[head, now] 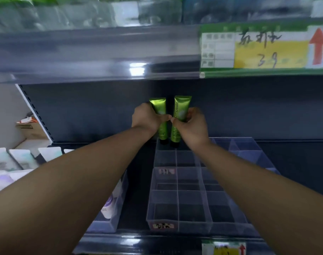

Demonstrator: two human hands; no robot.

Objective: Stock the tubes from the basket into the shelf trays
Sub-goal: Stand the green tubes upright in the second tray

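Both hands reach to the back of the dark shelf (138, 181), each holding one green tube. The left hand (147, 118) wraps its fingers and thumb around the left tube (158, 105). The right hand (193, 126) grips the right tube (181, 107) the same way. The thumbs nearly meet between the two tubes.

The tubes stand upright, just beside each other, with crimped ends at 12 o'clock and dark caps at 6 o'clock. The caps sit at the back row of the far tray (175, 155), a clear divided tray. It is unclear whether they touch its bottom.

At 6 o'clock from the far tray, touching or just beside it, lies the near tray (177, 197). It is also clear and split into compartments, with a small pink label on its front wall. Another clear tray (249, 153) lies at 3 o'clock from the far one.

At 8 o'clock from the near tray, under the left forearm, a clear bin (109, 227) holds a white bottle (109, 205) with a purple mark. White packets (23, 157) lie at 9 o'clock in the view, with a cardboard box (31, 129) behind them. A yellow and green price label (263, 48) with a red arrow hangs on the upper shelf edge at 2 o'clock.
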